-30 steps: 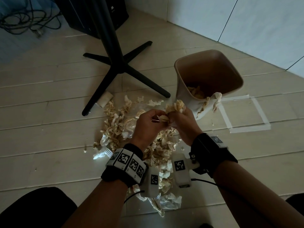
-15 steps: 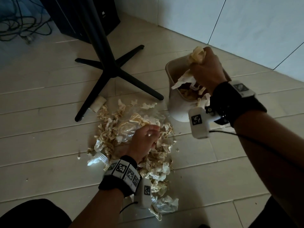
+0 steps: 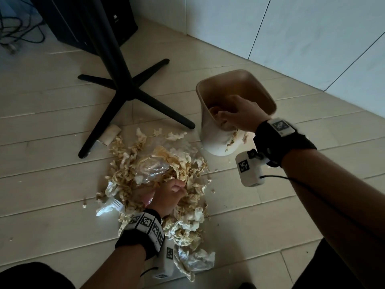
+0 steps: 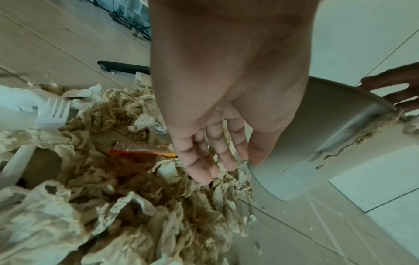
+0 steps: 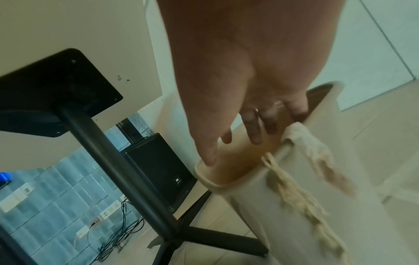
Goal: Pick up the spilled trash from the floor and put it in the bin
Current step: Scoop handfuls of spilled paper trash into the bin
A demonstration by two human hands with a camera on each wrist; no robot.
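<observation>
L hand (image 3: 169, 198) is lowered into the trash pile (image 3: 158, 170) on the floor (image 3: 239, 230). In the L wrist view its fingers (image 4: 199, 161) are extended and lightly bent, tips touching crumpled paper, nothing gripped. R hand (image 3: 242, 115) is over the bin (image 3: 268, 97) mouth. In the R wrist view its fingers (image 5: 254, 129) are spread and relaxed inside the rim, empty.

Bin: beige, upright, under R hand, fwd and right of L hand. Paper scraps (image 5: 301, 193) hang over its near rim and down the outer wall. Some trash shows inside, beneath the R hand.

Pile: under and around L hand, left of bin, reaching close to its base. Contents: tan and white crumpled paper, clear plastic wrap (image 3: 152, 167), white plastic fork (image 4: 53, 114) left of L hand, sachet w/ reddish contents (image 4: 140, 152) just ahead of L fingers.

Beyond pile: cardboard tube (image 3: 109, 134) touching black table base (image 3: 127, 94). Black speaker (image 5: 158, 166) and cables (image 3: 12, 34) further back, near wall.
</observation>
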